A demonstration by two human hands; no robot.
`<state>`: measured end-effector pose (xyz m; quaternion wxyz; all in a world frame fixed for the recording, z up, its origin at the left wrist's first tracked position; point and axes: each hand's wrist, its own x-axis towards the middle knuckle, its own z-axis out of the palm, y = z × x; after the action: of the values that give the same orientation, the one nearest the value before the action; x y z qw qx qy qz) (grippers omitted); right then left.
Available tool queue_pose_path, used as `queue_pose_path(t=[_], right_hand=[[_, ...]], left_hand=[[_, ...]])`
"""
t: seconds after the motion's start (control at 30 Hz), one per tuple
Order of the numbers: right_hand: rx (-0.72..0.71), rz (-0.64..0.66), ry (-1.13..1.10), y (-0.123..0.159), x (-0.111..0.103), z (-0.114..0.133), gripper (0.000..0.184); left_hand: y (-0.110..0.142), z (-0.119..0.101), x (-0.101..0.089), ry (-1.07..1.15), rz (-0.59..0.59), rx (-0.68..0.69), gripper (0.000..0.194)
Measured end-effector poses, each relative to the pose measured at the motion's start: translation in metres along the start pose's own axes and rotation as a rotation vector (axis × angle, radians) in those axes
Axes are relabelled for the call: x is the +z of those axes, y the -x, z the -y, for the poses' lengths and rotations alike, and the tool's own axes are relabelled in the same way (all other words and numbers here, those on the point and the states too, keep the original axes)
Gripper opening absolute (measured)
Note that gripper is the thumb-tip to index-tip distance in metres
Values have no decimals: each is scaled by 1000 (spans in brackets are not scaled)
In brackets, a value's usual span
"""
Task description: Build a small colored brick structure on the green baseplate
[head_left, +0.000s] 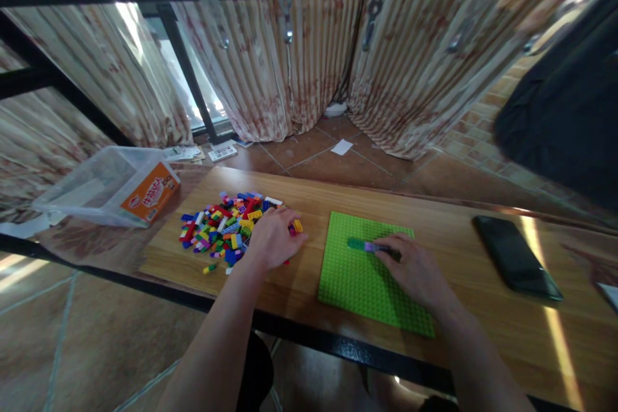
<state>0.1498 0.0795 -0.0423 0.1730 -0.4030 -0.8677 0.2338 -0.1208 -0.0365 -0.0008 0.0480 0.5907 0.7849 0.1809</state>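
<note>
Right hand, fingertips pinching a purple brick; dark green brick, on the lime baseplate, just left of that grip, long axis sideways, right hand nearer; left hand, at the brick pile, hold indiscernible.

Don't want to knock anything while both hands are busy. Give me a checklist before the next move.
1. Green baseplate fully on table: ok.
2. Right hand at purple brick: ok.
3. Purple brick seated on studs: cannot tell.
4. Left hand at brick pile: ok; its grip is unclear.
5. Loose bricks all in pile: not ok, a yellow-green bit lies apart.
6. Phone off baseplate: ok.
</note>
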Motion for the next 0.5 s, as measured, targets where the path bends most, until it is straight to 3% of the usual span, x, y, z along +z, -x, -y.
queue_pose_path(t=[0.1,0.23,0.5], right_hand=[[0,4,-5,0,0,0,22],[-6,4,-4,-1,1,-1,22],[-15,-14,-35,0,-4,4,20]], left_hand=[[4,-5,2,-105,52,23,36],[5,-8,4,-146,102,19,26],[3,1,4,-23,28,27,19]])
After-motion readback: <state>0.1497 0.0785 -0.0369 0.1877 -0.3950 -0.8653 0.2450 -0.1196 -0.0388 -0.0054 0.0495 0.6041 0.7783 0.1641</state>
